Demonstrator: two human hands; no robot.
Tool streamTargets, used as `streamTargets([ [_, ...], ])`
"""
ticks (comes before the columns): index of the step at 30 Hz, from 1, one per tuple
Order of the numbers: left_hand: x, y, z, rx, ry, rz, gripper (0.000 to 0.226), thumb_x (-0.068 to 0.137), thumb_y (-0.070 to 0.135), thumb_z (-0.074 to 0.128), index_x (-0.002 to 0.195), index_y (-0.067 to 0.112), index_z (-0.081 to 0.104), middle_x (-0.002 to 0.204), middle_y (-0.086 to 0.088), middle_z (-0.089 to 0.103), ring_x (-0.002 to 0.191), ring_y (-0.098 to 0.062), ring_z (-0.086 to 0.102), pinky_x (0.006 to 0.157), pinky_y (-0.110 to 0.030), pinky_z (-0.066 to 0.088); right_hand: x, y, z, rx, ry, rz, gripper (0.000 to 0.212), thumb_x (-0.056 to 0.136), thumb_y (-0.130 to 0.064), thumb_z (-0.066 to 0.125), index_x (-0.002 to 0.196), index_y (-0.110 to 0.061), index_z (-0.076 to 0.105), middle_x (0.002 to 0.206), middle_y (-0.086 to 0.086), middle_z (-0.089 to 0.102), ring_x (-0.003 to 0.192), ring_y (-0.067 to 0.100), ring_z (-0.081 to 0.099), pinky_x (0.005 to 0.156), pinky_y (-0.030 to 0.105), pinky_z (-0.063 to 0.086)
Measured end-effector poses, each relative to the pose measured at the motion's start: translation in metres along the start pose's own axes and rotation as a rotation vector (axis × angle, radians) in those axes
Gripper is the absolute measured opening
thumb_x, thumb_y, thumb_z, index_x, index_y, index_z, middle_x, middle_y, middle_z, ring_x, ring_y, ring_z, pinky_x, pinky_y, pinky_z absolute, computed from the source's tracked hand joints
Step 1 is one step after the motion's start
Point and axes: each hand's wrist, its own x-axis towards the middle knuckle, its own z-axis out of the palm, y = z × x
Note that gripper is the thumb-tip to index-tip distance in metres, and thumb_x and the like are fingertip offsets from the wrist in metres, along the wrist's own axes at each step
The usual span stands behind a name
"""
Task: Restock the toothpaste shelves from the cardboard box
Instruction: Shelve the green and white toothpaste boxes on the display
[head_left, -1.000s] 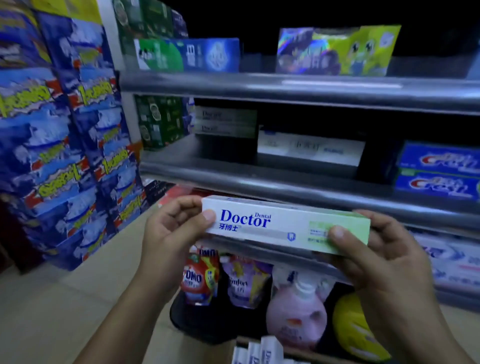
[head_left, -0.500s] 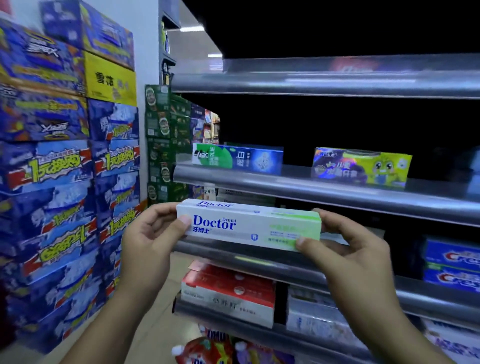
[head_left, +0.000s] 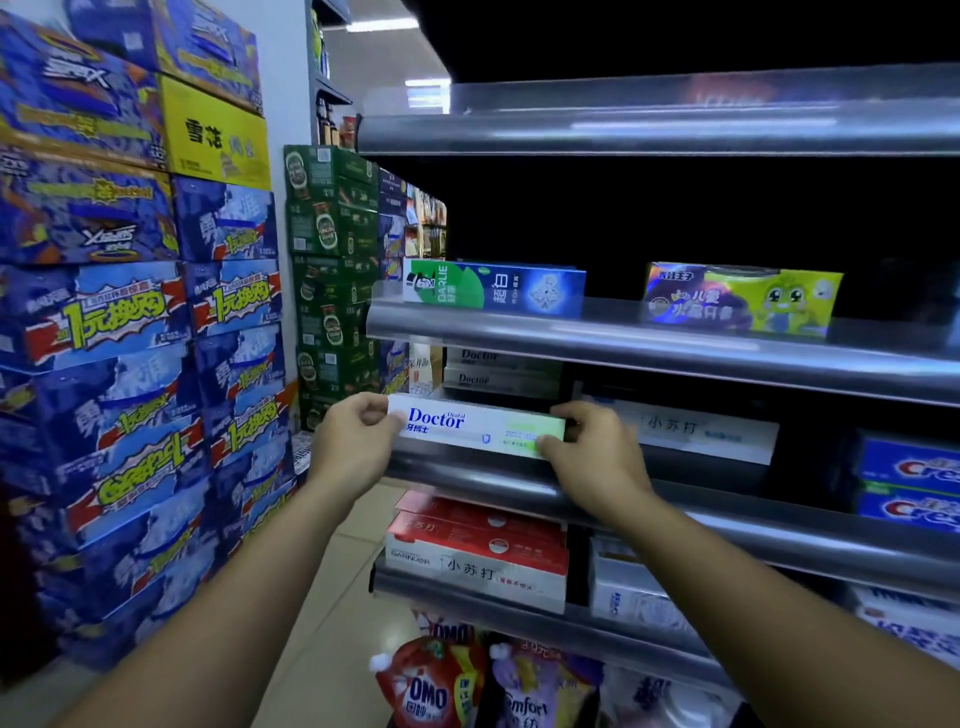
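Note:
A white and green Doctor toothpaste box (head_left: 470, 426) lies lengthwise at the front rail of the middle shelf (head_left: 727, 512). My left hand (head_left: 353, 447) grips its left end, my right hand (head_left: 592, 452) grips its right end. Behind it, two more Doctor boxes (head_left: 501, 371) are stacked on the same shelf. The cardboard box is out of view.
White boxes (head_left: 696, 431) and blue Crest boxes (head_left: 909, 483) sit to the right. A Darlie box (head_left: 493, 288) and a kids' toothpaste box (head_left: 743, 296) stand on the shelf above. Red and white boxes (head_left: 478, 551) fill the shelf below. Stacked drink cartons (head_left: 130, 312) wall the left side.
Both hands have carried the Doctor box forward and away from me to the middle shelf's front edge. My view has tilted up, and the cardboard box has dropped out of sight.

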Motion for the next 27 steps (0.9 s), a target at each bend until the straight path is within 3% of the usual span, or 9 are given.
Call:
streamTargets([
  [3,0.007,-0.006,0.002,0.079,0.017,-0.013,0.005,0.093,0.040,0.069,0.095,0.036,0.068,0.094,0.021,0.069,0.089,-0.007,0.064,0.082,-0.038,0.055,0.001,0.001,0.004,-0.077,-0.055,0.003,0.047,0.091,-0.036,0.066,0.137,-0.030,0.060,0.123,0.000,0.070,0.104,0.025,0.066,0.087,0.041,0.057],
  [7,0.013,-0.009,0.006,0.165,0.033,-0.080,0.013,0.088,0.038,0.073,0.099,0.032,0.072,0.094,0.016,0.070,0.085,-0.009,0.062,0.070,-0.031,0.050,0.002,0.000,0.008,-0.072,-0.010,0.036,0.036,0.086,-0.034,0.075,0.121,-0.031,0.069,0.092,-0.010,0.069,0.085,0.019,0.066,0.073,0.034,0.056],
  [10,0.009,-0.014,0.006,0.108,0.029,-0.095,0.011,0.088,0.036,0.065,0.093,0.029,0.072,0.093,0.016,0.070,0.087,-0.011,0.063,0.071,-0.033,0.049,0.001,0.000,0.011,-0.088,-0.048,0.006,0.033,0.089,-0.039,0.065,0.122,-0.032,0.067,0.093,-0.003,0.069,0.082,0.023,0.065,0.064,0.031,0.049],
  [15,-0.012,-0.003,0.001,0.044,0.039,-0.021,0.006,0.097,0.033,0.063,0.099,0.033,0.069,0.104,0.012,0.067,0.096,-0.015,0.063,0.091,-0.042,0.056,-0.018,-0.005,-0.011,-0.166,-0.058,-0.126,0.042,0.092,-0.031,0.061,0.134,-0.027,0.063,0.105,0.002,0.072,0.098,0.031,0.066,0.079,0.038,0.055],
  [18,-0.046,-0.007,-0.002,0.072,0.255,0.145,0.020,0.092,0.036,0.065,0.111,0.028,0.067,0.112,0.007,0.067,0.100,-0.011,0.062,0.081,-0.011,0.048,-0.055,0.009,-0.028,-0.141,0.103,-0.299,0.039,0.090,-0.031,0.062,0.128,-0.024,0.066,0.110,0.003,0.074,0.104,0.029,0.066,0.082,0.041,0.055],
  [20,-0.084,-0.018,0.003,0.057,0.277,0.265,0.015,0.088,0.038,0.063,0.101,0.031,0.064,0.104,0.005,0.066,0.091,-0.007,0.057,0.071,-0.007,0.041,-0.089,0.035,-0.036,-0.066,0.148,-0.355,0.036,0.090,-0.033,0.063,0.123,-0.019,0.068,0.108,0.001,0.074,0.102,0.024,0.068,0.084,0.043,0.055],
  [22,-0.136,-0.040,0.022,0.009,0.161,0.269,0.011,0.083,0.039,0.064,0.092,0.035,0.060,0.089,0.013,0.063,0.080,-0.005,0.055,0.071,-0.019,0.045,-0.129,0.071,-0.041,0.003,0.162,-0.332,0.031,0.089,-0.031,0.065,0.117,-0.018,0.070,0.101,-0.002,0.074,0.095,0.019,0.069,0.083,0.043,0.055],
  [24,-0.196,-0.065,0.051,-0.018,-0.075,0.133,0.015,0.074,0.046,0.063,0.086,0.037,0.061,0.078,0.016,0.063,0.070,-0.002,0.058,0.070,-0.026,0.050,-0.168,0.108,-0.042,0.055,0.122,-0.220,0.027,0.087,-0.026,0.069,0.113,-0.020,0.073,0.095,-0.005,0.075,0.088,0.012,0.070,0.083,0.041,0.056],
  [27,-0.276,-0.103,0.100,0.218,-0.509,-0.137,0.045,0.063,0.071,0.058,0.096,0.041,0.059,0.082,0.014,0.066,0.081,-0.013,0.068,0.072,-0.033,0.054,-0.224,0.166,-0.038,0.069,-0.006,0.060,0.025,0.086,-0.015,0.075,0.110,-0.022,0.074,0.090,-0.009,0.075,0.081,0.008,0.069,0.080,0.043,0.058],
])
